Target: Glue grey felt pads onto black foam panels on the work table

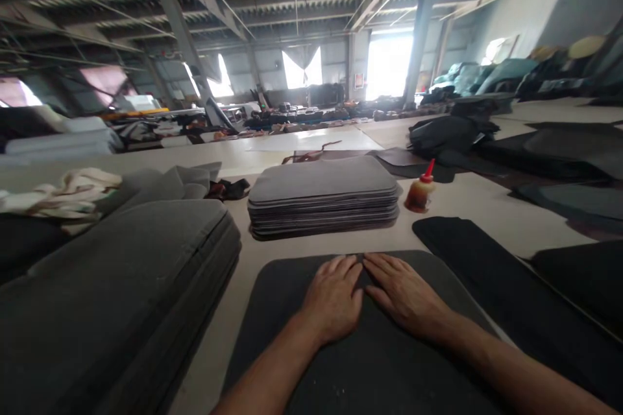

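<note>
A dark grey pad with rounded corners (pixel 272 324) lies flat on the table right before me. My left hand (pixel 335 301) and my right hand (pixel 403 295) rest side by side on its far part, palms down, fingers stretched out flat, fingertips near the pad's far edge. Neither hand holds anything. Beyond them stands a stack of the same grey pads (pixel 324 198).
A small glue bottle with a red nozzle (pixel 421 190) stands right of the stack. A thick pile of grey pads (pixel 121 292) fills the left. Dark sheets (pixel 487 285) lie at the right. Folded cloth (pixel 63 198) and bags (pixel 448 133) lie farther back on the long light table (pixel 487 207).
</note>
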`<state>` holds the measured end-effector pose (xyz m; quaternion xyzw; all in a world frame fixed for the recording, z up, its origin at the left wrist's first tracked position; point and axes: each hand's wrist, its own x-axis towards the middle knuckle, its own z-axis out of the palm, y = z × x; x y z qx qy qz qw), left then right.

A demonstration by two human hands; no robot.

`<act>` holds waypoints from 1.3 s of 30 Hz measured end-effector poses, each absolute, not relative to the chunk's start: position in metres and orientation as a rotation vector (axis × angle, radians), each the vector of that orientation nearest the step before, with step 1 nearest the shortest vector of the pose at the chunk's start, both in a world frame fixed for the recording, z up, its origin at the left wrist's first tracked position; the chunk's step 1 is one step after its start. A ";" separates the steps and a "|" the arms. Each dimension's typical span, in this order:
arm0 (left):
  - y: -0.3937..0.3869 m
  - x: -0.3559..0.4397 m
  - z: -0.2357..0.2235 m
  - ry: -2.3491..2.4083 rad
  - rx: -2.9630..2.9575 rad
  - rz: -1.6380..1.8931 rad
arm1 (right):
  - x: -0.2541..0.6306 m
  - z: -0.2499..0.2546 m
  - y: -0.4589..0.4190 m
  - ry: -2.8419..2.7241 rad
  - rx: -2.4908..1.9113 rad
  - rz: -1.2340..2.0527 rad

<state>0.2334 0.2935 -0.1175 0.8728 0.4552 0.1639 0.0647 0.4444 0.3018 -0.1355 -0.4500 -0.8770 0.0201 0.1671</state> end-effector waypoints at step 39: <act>0.283 0.243 -0.098 0.735 2.736 0.491 | 0.426 -0.125 0.391 -2.277 -1.178 0.543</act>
